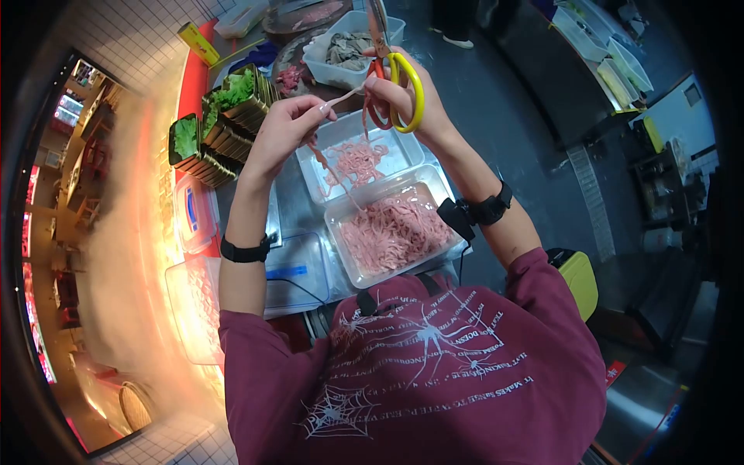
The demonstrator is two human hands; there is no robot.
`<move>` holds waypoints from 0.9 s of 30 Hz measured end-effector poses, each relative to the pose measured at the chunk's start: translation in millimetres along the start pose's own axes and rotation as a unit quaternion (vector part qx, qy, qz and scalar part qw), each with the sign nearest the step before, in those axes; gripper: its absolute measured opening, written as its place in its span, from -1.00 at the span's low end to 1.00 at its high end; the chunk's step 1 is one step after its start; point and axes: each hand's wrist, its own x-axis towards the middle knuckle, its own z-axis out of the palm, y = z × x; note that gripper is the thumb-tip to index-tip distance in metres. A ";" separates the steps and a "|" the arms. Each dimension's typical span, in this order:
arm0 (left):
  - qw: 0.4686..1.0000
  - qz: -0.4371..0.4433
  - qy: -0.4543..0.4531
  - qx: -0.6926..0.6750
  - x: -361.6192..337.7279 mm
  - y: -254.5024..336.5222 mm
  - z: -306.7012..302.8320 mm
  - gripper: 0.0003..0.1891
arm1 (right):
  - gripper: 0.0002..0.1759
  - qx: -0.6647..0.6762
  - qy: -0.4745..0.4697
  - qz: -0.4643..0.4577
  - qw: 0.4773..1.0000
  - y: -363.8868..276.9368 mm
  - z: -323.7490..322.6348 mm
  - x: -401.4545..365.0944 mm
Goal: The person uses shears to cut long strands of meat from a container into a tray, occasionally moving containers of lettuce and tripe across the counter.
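While both bare forearms reach out over the surface (288, 180), a pale meat strip (342, 98) spans the gap between the hands. Left hand (293, 128): fingers together, pinching the strip; a length dangles beneath toward the containers. Right hand (407, 97): fingers clamped on scissors (421, 93), yellow and orange handles, blades pointing to the far edge; the strip's other end meets these fingers too. Near edge of the surface: clear plastic container (339, 246), heaped with pink strips (395, 232). Just beyond: second container (404, 155), smaller pile. Left edge: stacked crates (240, 136) bearing lettuce (232, 93). Toward the far edge: tub (333, 75) of grey pieces (353, 50).
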 end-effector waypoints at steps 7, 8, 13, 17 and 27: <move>0.997 -0.040 0.027 -0.063 -18.9 -58.8 -20.8 -0.78 | -0.57 0.013 0.047 0.015 0.999 21.7 -18.9 13.5; 0.997 -0.040 0.030 -0.062 -21.8 -63.6 -23.5 -0.78 | -0.57 0.019 0.048 0.028 0.998 29.1 -22.8 13.7; 0.989 -0.053 0.073 -0.117 -33.8 -78.3 -35.2 -0.78 | -0.48 0.003 0.052 0.097 0.994 59.5 -36.6 12.5; 0.989 -0.061 0.077 -0.110 -28.6 -76.4 -33.2 -0.77 | -0.52 -0.036 0.043 0.106 0.993 93.3 -40.6 9.6; 0.985 -0.135 0.047 -0.097 2.8 -102.0 -18.7 -0.79 | -0.44 -0.088 -0.063 0.286 0.952 140.0 -45.3 -56.8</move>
